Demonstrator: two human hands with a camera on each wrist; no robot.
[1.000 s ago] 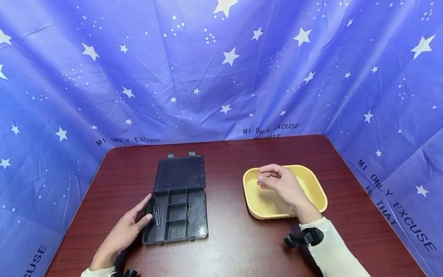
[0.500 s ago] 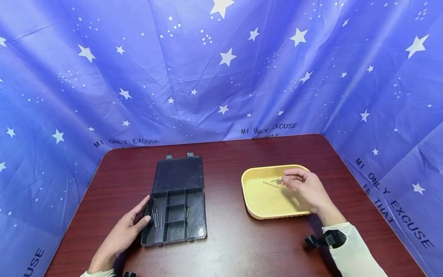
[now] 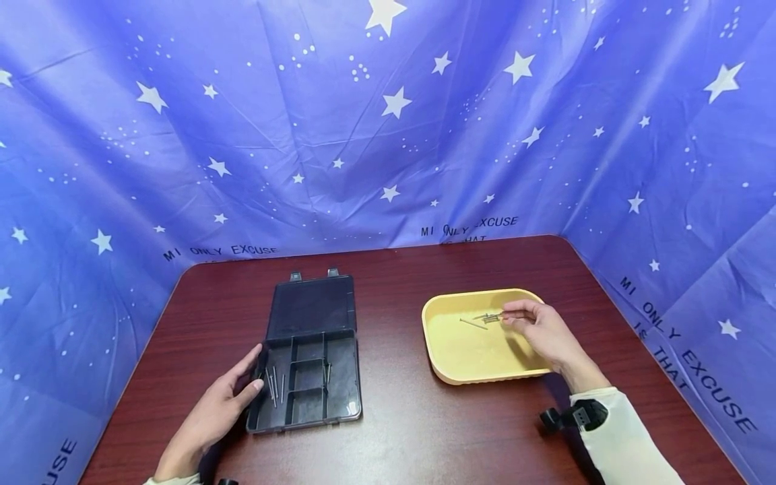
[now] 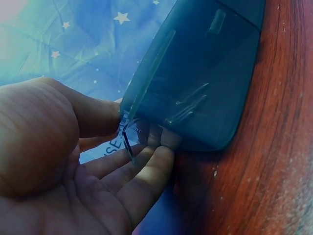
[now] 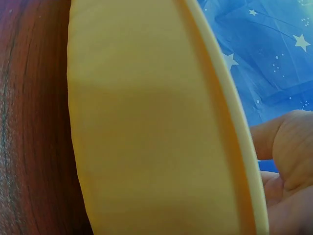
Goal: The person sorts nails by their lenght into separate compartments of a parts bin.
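We see the left hand resting at the left side of a black compartment box, its index finger laid straight along the edge and its thumb spread away from it. In the left wrist view we find the thumb touching the box's edge while the fingers lie loosely beside its near end. The box lies flat, its dark lid folded back on the table, with two latches at the far end. We make out several slim nails in the long left compartment, and more stand by the divider between the middle and right columns, though we cannot tell on which side. Well to the right, the right hand reaches over the right side of a yellow tray, fingers and thumb drawn near each other at a small cluster of loose nails; we cannot tell whether they pinch one, since the tray's wall fills most of the right wrist view. One nail lies just beside that cluster. Behind the table we see blue cloth printed with white stars
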